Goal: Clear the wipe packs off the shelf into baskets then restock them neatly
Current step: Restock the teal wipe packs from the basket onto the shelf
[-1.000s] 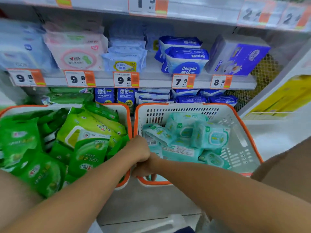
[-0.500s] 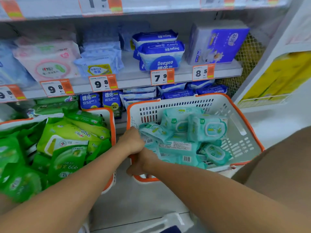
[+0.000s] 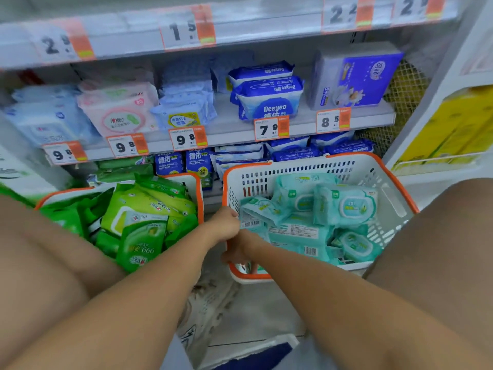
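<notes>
Nearest you, both forearms reach in and meet at the near left corner of the right basket (image 3: pixel 314 162): your left hand (image 3: pixel 223 225) sits over the orange rim with its fingers curled down on the basket's left wall, and your right hand (image 3: pixel 238 251) is just below it, fingers wrapped round the rim at the same corner. So both hands grip the basket itself and neither holds a pack. Inside it the teal wipe packs (image 3: pixel 344 206) lie in a loose heap, some face up, some tilted. Just to the left, close but apart from it, the left basket (image 3: pixel 198 194) is piled high with green wipe packs (image 3: pixel 141 236). Behind the baskets the lower shelf shows blue packs (image 3: pixel 293 153) and some green ones far left, and above it the middle shelf (image 3: pixel 234 134) carries its price tags and more stock. The clearing looks done; you appear to be setting the basket in place before restocking. Next, free one hand, take a teal pack by its edges, and stand it squarely on the shelf, label forward.
</notes>
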